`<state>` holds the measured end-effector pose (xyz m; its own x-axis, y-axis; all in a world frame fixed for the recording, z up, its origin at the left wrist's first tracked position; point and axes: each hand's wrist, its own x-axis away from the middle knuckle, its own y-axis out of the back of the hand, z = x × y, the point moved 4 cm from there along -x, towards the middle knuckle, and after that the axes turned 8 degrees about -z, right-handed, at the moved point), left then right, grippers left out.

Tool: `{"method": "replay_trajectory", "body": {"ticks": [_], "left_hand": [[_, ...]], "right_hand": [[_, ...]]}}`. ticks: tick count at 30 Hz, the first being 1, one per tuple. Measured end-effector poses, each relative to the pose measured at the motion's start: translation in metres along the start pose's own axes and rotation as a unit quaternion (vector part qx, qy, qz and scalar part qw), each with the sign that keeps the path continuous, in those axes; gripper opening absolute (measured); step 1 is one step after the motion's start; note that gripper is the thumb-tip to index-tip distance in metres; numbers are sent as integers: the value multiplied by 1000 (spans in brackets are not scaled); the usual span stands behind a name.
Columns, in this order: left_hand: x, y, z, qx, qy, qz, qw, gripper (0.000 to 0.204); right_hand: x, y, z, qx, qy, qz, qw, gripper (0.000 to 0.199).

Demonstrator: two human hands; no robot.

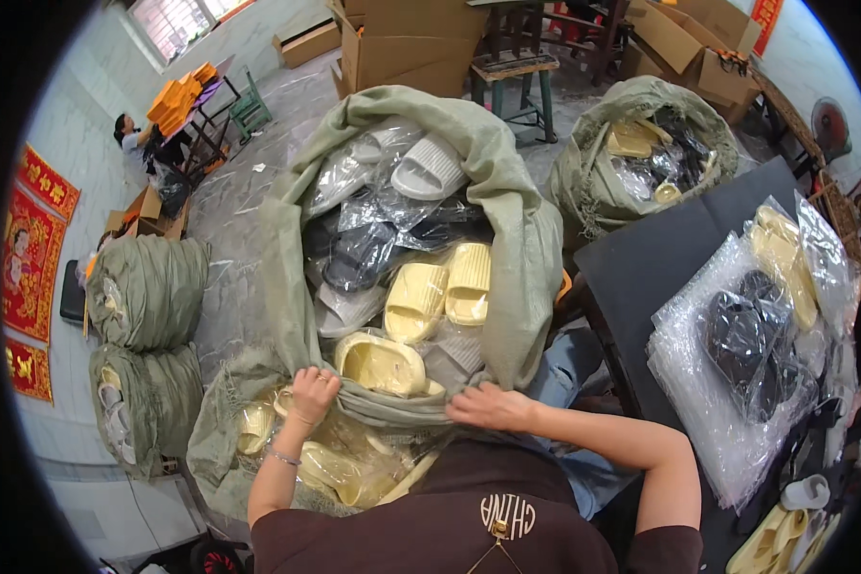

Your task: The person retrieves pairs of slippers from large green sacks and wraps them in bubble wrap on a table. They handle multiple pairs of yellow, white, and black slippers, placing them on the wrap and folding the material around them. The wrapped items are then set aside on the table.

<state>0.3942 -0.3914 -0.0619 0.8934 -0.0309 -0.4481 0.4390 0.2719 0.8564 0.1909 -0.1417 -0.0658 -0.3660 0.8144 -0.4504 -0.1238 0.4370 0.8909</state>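
Big sack [507, 191] straight ahead of me, slippers [430, 297] piled in it. My left hand [312, 392] and right hand [488, 407] on its near rim. Second sack [584, 182] behind, right. Table [660, 258] at right, bagged slippers [746, 344] on it. Tied sacks [148, 287] stacked at left. Cardboard boxes [402, 48] beyond.

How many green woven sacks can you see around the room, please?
5: the big open sack both hands grip, a flatter one under it at lower left, an open one at upper right, and two tied sacks stacked at left. More may be hidden.
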Motion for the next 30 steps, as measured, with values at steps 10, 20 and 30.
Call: {"method": "replay_trajectory", "body": {"ticks": [10,20,30], "left_hand": [[-97,56,-65,57,46,522,849,35],[-324,124,-261,406,-429,99,801,20],[-418,124,-439,492,-282,-90,819,66]], "right_hand": [[63,54,-10,-115,-236,48,964,47],[112,263,28,13,-408,-63,911,38],[235,326,185,93,-687,-368,619,26]]}}
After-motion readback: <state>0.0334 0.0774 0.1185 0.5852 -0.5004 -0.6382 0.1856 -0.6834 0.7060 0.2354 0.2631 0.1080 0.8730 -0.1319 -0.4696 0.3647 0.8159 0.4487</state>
